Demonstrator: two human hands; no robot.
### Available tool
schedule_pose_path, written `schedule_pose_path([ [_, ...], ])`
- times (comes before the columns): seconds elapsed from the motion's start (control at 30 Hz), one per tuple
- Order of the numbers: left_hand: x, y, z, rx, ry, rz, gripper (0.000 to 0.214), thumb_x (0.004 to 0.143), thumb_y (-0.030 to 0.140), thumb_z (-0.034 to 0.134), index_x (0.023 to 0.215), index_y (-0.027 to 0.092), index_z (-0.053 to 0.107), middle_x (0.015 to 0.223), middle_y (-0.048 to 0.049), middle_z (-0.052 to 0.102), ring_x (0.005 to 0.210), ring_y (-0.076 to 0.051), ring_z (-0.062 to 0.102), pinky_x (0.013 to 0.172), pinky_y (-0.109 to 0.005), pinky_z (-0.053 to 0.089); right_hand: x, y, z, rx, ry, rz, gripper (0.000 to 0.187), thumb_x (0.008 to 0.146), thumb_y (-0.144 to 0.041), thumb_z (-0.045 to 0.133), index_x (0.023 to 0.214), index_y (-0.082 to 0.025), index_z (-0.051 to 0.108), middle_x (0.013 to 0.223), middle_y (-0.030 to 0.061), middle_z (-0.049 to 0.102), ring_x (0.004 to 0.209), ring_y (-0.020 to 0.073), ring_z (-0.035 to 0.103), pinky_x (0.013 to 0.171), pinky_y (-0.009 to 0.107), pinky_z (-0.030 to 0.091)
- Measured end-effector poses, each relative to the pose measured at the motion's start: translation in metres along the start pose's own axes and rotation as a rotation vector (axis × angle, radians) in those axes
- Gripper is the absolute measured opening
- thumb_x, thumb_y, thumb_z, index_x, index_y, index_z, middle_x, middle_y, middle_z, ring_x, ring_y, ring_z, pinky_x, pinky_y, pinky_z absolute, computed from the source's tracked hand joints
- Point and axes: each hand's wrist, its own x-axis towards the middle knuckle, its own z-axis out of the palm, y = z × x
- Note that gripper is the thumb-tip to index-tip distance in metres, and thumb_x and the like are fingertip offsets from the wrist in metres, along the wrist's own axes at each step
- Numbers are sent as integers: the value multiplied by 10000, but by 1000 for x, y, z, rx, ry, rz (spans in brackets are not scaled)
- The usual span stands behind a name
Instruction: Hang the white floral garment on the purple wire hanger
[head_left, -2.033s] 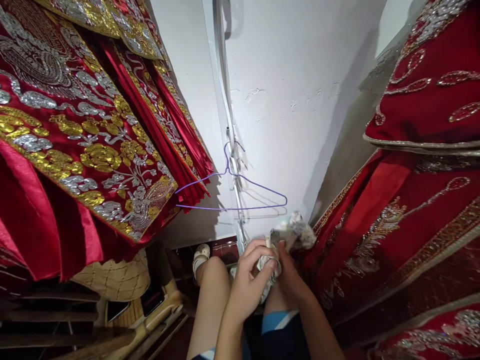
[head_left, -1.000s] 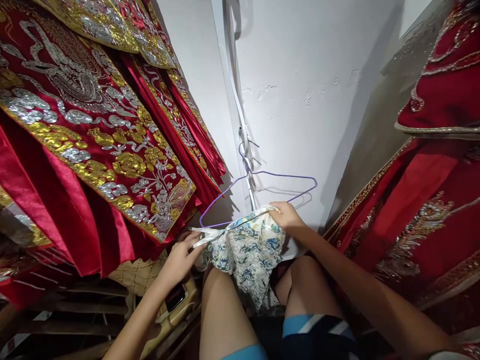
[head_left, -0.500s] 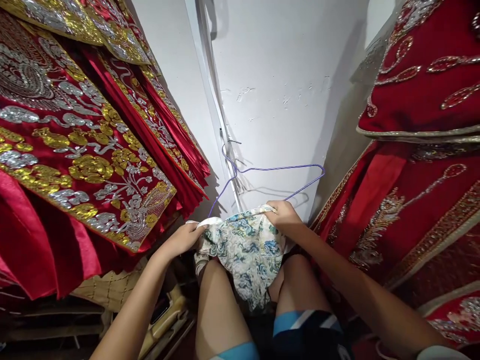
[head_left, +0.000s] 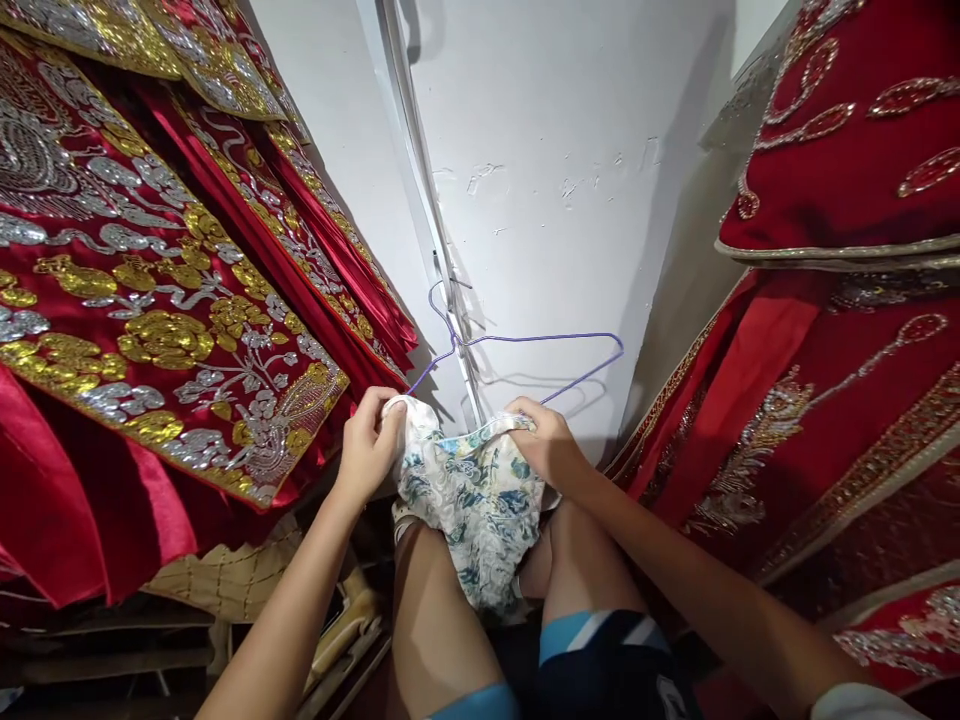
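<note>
A small white garment with a blue and green floral print [head_left: 476,500] hangs over my knees, stretched between both hands. My left hand [head_left: 367,445] is closed on its left top corner, and my right hand [head_left: 546,443] is closed on its right top edge. Just behind the garment a purple wire hanger [head_left: 525,345] hangs on a thin white pipe [head_left: 427,210] that runs down the white wall. The hanger's lower bar is hidden behind the cloth and my hands.
Red garments with gold and silver embroidery [head_left: 157,300] hang close on the left, and more red embroidered fabric [head_left: 825,350] crowds the right. A yellow quilted cushion [head_left: 225,590] and wooden furniture lie at lower left. A white sandal [head_left: 405,520] shows beside my knee.
Two seconds ago the garment was bunched in both hands. My hands then spread it open, and since half a second ago they have lifted its top edge up toward the hanger.
</note>
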Motion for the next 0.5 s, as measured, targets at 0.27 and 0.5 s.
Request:
schedule_pose_path([
  [0.27,2,2,-16,-46,13,32,235,900,373,593,954,178,711,880,-19,727,769,-160,642,703,-246,486,47,22,-72,-254,241,10,950,693,-183,608,1552,-112,208,767,13,641,671,200,576,654,298,451],
  [0.5,12,0,-35,182,82,61,279,879,423,597,988,193,711,998,-54,710,925,-203,645,876,-316,504,68,-2,-110,-415,-191,87,250,796,-303,621,592,-163,657,510,-5,529,502,135,458,509,271,324],
])
